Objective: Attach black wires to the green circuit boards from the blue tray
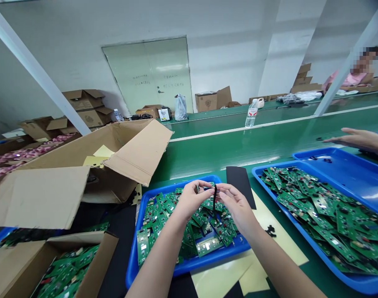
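Note:
A thin black strip (214,200) hangs down between my two hands, over a blue tray (131,248) of green circuit boards (159,219). My left hand (191,200) is closed, its thumb and fingertips pinched at the strip's upper end from the left. Some green shows between its thumb and fingers; whether that is a held board or the pile behind, I cannot tell. From the right, my right hand (237,205) meets the strip with thumb and fingers bent together. The fingertips partly hide each other.
To the right stands another blue tray (319,240) piled with boards, overlapping a further blue tray (356,169). A co-worker's hand (359,138) reaches over it. Open cardboard boxes (139,153) crowd the left. Yellowish sheets (282,244) and a black sheet (241,184) lie between the trays.

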`<action>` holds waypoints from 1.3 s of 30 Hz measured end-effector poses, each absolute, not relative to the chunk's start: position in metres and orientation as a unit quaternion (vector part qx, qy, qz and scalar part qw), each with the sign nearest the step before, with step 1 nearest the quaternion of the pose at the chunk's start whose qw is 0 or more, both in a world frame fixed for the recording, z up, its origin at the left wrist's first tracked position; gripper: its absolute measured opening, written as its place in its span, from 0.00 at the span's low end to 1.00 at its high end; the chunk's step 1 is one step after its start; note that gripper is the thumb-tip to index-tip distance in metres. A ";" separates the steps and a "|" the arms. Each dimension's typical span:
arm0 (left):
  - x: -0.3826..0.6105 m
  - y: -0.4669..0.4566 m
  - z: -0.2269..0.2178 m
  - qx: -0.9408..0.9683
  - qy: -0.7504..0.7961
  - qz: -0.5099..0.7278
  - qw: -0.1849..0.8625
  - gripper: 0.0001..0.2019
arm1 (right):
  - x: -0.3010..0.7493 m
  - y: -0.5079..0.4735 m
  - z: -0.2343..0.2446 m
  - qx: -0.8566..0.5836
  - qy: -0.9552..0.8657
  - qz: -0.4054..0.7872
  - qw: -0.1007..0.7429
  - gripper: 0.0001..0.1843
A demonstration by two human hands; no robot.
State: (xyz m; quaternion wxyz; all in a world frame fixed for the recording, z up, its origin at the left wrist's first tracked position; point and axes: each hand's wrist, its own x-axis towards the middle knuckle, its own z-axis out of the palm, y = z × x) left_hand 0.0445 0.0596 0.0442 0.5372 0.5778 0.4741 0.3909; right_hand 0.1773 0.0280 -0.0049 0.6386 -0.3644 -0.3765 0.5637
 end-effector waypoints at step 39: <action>0.041 0.059 0.043 0.600 0.469 0.305 0.571 0.09 | 0.190 0.026 -0.013 -0.534 -0.651 0.068 0.535 0.11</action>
